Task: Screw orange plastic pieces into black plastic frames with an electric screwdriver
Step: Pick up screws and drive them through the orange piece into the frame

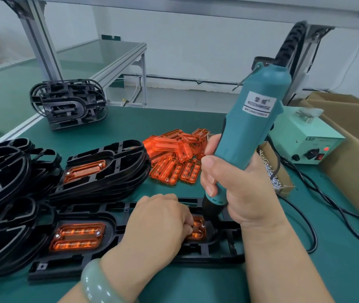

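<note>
A long black plastic frame point(69, 264) lies on the green mat near me. One orange piece point(78, 237) sits screwed in its left opening. A second orange piece point(198, 230) sits in the right opening, mostly hidden under my left hand point(161, 224), whose curled fingers pinch at it beside a screw. My right hand point(237, 191) grips the teal electric screwdriver point(250, 119) upright, its black tip down on the right end of that orange piece.
A stack of frames with orange pieces fitted point(106, 169) lies behind, more black frames point(1, 178) at left and a pile point(69, 103) at the back. Loose orange pieces point(178, 156) lie mid-table. A screw box point(270, 171), power supply point(305, 141), cables point(327, 206) and cardboard box point(353, 162) stand right.
</note>
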Tool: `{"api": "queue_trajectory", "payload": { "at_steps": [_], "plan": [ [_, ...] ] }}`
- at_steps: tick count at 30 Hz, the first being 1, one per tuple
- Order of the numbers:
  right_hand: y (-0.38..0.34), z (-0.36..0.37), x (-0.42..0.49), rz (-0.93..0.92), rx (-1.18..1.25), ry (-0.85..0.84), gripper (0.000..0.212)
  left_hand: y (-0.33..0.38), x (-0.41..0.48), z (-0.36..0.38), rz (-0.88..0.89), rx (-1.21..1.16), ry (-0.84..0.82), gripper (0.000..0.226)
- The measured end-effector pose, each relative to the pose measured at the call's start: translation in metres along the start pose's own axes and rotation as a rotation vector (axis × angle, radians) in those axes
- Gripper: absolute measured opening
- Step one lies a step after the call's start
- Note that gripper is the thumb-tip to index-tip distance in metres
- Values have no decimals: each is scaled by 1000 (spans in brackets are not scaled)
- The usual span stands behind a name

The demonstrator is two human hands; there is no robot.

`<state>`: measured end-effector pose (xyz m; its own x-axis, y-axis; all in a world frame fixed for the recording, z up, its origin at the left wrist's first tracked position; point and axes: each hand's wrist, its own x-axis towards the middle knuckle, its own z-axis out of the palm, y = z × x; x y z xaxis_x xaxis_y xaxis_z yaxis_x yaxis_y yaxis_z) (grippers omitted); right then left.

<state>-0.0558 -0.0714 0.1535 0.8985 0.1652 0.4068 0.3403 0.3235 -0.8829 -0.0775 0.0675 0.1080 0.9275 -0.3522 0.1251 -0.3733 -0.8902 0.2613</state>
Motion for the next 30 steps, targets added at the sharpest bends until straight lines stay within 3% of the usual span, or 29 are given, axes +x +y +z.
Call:
{"api": "queue_trajectory", "payload": {
  "at_steps": [4, 12, 20, 30],
  "plan": [
    [2, 2, 2, 1, -57, 60, 24, 0, 2, -1, 5, 8, -10, 21],
    [2, -1, 0, -2, 21, 58, 18, 1, 2, -4, -8, 12, -22, 20],
    [-4, -10, 0, -107, 271, 246, 17, 3, 1, -7, -15, 57, -49, 22],
    [-3, -29, 6, -82, 269, 522, 10, 2, 5, -15, -40, -8, -42, 21]
  ]
}}
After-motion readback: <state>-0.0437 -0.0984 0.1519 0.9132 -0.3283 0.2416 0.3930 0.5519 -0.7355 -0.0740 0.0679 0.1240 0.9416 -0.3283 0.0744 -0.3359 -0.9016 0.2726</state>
